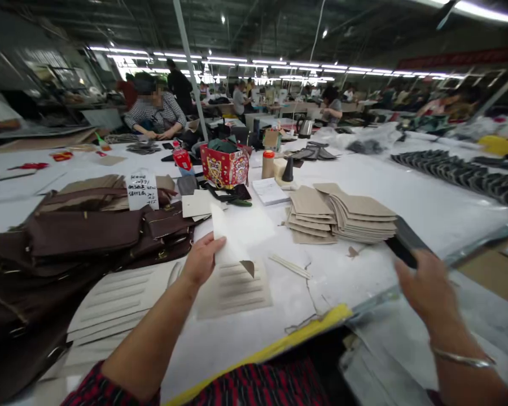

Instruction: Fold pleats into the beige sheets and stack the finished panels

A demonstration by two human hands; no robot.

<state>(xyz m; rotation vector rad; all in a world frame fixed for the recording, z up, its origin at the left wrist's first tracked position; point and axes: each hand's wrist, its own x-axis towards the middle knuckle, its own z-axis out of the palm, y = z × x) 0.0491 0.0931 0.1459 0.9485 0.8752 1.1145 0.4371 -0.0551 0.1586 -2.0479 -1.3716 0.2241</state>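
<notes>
A white sheet (pixel 241 228) with one curled corner is pinched at its left edge in my left hand (pixel 203 258). Beneath its lower edge lies a pale panel (pixel 239 287) with raised parallel strips. More such slotted panels (pixel 118 296) are fanned out under my left forearm. My right hand (pixel 427 285), blurred, is at the near right edge of the table, its fingers beside a dark flat strip (pixel 406 239); whether it grips the strip is unclear. Stacks of beige pieces (pixel 359 214) lie just left of that strip.
Brown leather pieces (pixel 84 234) cover the left side. Farther back stand a red patterned box (pixel 225 164), a red-labelled bottle (pixel 182 160) and a black cone (pixel 288 169). Thin pale strips (pixel 290 266) lie mid-table. Dark pieces (pixel 457 172) line the right. A person (pixel 157 115) sits across the table.
</notes>
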